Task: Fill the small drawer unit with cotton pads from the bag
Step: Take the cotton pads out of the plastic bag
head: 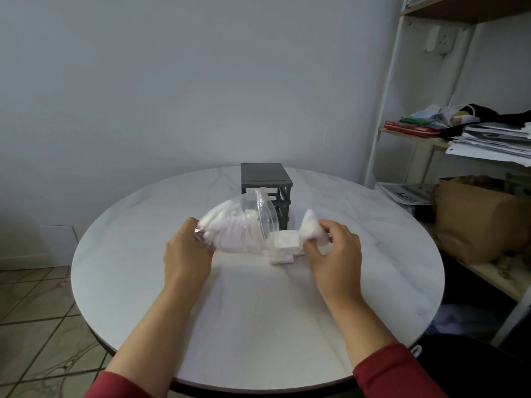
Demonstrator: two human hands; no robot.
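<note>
Since the right hand (333,249) pinches pads (311,229) just front-right of the drawers (265,178), it's nearer; left hand (186,249) grips the bag (234,229).

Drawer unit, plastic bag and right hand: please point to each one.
drawer unit (265,176), head view, on its flat top.
plastic bag (230,234), head view, on its pad-filled middle.
right hand (334,248), head view, on its back.
</note>
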